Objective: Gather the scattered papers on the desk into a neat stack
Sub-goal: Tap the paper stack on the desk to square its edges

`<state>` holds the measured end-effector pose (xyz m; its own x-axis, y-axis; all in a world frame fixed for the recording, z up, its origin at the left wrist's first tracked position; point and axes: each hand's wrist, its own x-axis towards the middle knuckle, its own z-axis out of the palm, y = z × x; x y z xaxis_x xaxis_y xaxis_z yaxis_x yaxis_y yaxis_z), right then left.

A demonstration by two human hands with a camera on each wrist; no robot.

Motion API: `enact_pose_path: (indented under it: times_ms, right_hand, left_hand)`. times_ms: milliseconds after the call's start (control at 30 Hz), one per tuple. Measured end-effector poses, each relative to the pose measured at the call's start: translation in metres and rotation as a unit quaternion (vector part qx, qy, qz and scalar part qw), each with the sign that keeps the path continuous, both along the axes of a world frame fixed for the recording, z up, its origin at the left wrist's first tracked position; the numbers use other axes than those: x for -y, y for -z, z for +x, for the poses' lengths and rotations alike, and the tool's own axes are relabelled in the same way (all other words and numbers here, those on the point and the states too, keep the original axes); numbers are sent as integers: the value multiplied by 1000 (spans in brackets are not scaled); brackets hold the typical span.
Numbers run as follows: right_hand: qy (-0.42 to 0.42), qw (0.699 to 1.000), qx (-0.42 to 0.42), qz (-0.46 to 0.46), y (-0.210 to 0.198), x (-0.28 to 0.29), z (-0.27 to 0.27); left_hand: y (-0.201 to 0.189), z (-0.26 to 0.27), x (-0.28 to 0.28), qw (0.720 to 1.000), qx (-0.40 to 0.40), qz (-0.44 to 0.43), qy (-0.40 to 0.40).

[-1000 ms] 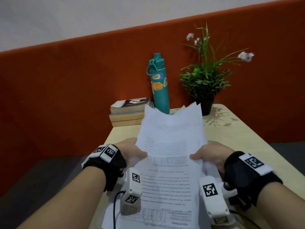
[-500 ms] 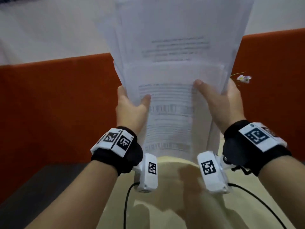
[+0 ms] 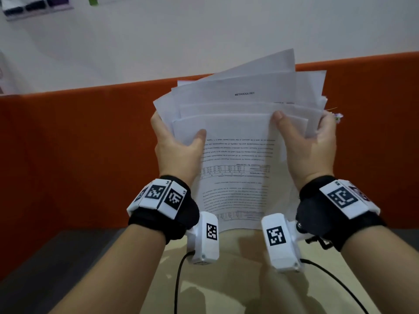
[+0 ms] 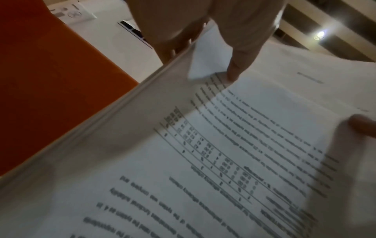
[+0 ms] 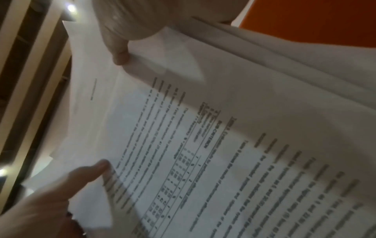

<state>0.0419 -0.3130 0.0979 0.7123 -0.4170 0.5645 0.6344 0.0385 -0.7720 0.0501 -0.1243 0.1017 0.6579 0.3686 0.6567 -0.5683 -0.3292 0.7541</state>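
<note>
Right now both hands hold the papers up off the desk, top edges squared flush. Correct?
Not quite. The left hand and right hand do hold the papers up off the desk, but the top edges are not flush: the head view shows them fanned and staggered.

Item: person's arms and hands, head view.
- Both forearms bare, raised fwd, wrists approx level, each w/ black wrist strap.
- Left hand (image 3: 179, 150): thumb lying across front of papers (image 3: 238, 137), fingers hidden behind left edge; grips.
- Right hand (image 3: 310, 150): thumb on front near top, fingers wrapped behind right edge; grips.
- Palms face each other.
</note>
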Motion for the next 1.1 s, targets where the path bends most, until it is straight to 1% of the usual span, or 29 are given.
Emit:
enact_pose_path:
  times_ms: [33, 133, 167, 267, 333, 400, 433, 467, 533, 600, 667, 733, 767, 800, 833, 867, 900, 933, 967, 1000, 1033, 1067, 1100]
  right_hand:
    - [-5, 1000, 1, -7, -1, -1, 1]
    - [-26, 994, -9, -102, -5, -7, 2]
    - [-27, 993, -4, -118, -7, -7, 2]
    - [-40, 994, -5, -101, -7, 0, 6]
    - [-58, 992, -50, -105, 3, 5, 10]
    - [-61, 989, -87, -99, 16, 9, 13]
    - [-56, 990, -90, -88, 20, 8, 13]
    - [-48, 993, -81, -76, 20, 7, 11]
    - [-23, 998, -42, -40, 17, 4, 9]
    - [-19, 1000, -17, -11, 18, 2, 8]
    - [-35, 998, -48, -31, 29, 2, 9]
    - [-83, 990, -103, -55, 41, 3, 9]
    - [-103, 986, -118, -59, 44, 3, 9]
    - [-116, 984, -120, -60, 45, 3, 9]
    - [-123, 984, -116, -59, 44, 3, 9]
    - [-131, 983, -112, -56, 42, 2, 9]
    - [-142, 983, -108, -51, 40, 2, 9]
    - [-152, 982, -106, -48, 38, 1, 10]
    - [-160, 981, -104, -48, 37, -1, 9]
    - [-162, 980, -103, -49, 36, -2, 8]
    - [-163, 980, -101, -49, 36, -3, 8]
    - [-162, 981, -100, -45, 36, -3, 7]
    - [-162, 981, -98, -40, 36, -3, 6]
  left_hand:
    - [0, 0, 1, 1000, -1, 10, 2]
    - [-3, -1, 5, 998, -4, 69, 12]
    - [-4, -2, 6, 997, -1, 77, 15]
    - [-6, 3, 0, 999, 7, 49, 13]
    - [0, 7, -5, 999, -33, 17, 32]
    - [11, 12, -7, 993, -101, -6, 55]
    - [15, 12, -7, 991, -124, -12, 51]
    - [17, 12, -6, 990, -131, -17, 40]
    - [15, 10, -1, 994, -103, -29, 22]
    - [10, 8, 3, 997, -67, -39, 30]
    - [7, 3, 5, 997, -55, -33, 32]
    - [3, -4, 2, 998, -52, -15, 30]
    - [-1, -6, -1, 999, -32, -3, 16]
    - [-8, -10, -3, 999, -2, 27, -20]
    - [-19, -15, -3, 994, 28, 75, -78]
    - [-31, -21, 0, 979, 55, 135, -143]
    - [-43, -27, 5, 956, 68, 202, -200]
    - [-54, -33, 12, 931, 61, 276, -230]
    - [-63, -36, 19, 907, 40, 353, -225]
    - [-70, -36, 26, 888, 11, 422, -181]
    - [-76, -36, 31, 872, -14, 476, -111]
    - [-79, -36, 35, 859, -25, 508, -47]
    - [-80, -35, 38, 852, -12, 524, -11]
